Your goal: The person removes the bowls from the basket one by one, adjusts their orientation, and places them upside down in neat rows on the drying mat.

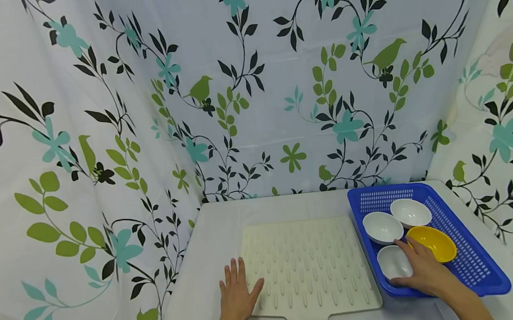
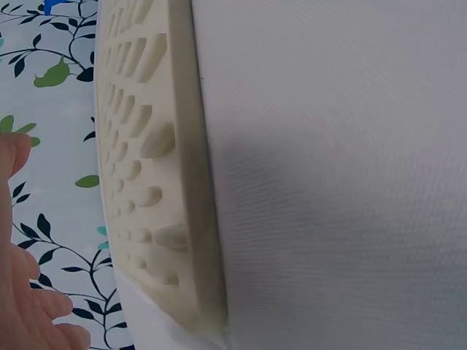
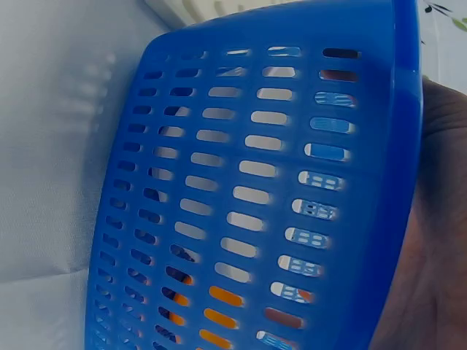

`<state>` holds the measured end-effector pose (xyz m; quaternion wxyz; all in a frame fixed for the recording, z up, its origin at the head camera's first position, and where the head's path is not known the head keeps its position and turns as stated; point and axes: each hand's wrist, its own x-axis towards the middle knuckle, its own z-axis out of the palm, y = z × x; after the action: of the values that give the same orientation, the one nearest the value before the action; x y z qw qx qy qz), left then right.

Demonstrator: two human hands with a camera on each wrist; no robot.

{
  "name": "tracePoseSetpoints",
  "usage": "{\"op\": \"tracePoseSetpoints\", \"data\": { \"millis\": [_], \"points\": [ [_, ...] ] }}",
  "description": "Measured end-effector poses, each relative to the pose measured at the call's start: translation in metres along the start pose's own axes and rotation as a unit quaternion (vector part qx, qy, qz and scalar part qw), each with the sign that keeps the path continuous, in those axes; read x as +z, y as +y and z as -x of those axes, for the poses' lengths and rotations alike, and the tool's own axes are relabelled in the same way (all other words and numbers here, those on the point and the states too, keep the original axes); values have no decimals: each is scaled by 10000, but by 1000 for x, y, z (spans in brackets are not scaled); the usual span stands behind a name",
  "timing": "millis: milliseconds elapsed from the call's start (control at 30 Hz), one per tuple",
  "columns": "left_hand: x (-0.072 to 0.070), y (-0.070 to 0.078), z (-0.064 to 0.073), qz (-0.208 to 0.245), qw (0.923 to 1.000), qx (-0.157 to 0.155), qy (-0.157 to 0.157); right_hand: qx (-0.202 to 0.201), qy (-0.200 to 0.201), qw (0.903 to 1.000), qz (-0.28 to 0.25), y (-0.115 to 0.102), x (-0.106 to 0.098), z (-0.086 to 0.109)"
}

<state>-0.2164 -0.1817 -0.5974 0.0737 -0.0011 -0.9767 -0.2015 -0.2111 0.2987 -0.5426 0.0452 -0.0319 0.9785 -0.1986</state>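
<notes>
Right hand [image 1: 423, 271] gripping white bowl [image 1: 392, 262], blue basket [image 1: 472, 262]

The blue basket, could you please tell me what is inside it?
Three white bowls and one yellow bowl. The right hand partly covers the nearest white bowl and the yellow one; anything underneath the bowls is hidden.

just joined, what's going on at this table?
A person's right grip spans the nearest white bowl in the blue basket, thumb and fingers at its rim; whether it has closed on it, I can't tell. Two other white bowls and a yellow bowl also sit in the basket. The left grip is open at the beige board's left edge, contact unclear.
</notes>
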Motion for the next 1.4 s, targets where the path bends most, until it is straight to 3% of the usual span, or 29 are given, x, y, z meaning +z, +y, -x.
{"op": "tracePoseSetpoints", "data": {
  "millis": [233,467,767,1033,1400],
  "points": [
    [11,-9,-2,82,9997,-195,-95,-101,-113,9999,-31,-3,2,-3],
    [23,-15,-16,160,9999,-10,-52,-112,-243,9996,-26,-6,0,-6],
    [31,-21,-27,-162,9998,-67,-71,-130,-467,9988,13,-9,4,-13],
    [30,-23,-26,-334,9991,180,197,-211,-529,9982,174,-8,10,-20],
    [26,-26,-28,-363,9990,240,-41,-121,-496,9982,326,-7,11,-22]
  ]
}}
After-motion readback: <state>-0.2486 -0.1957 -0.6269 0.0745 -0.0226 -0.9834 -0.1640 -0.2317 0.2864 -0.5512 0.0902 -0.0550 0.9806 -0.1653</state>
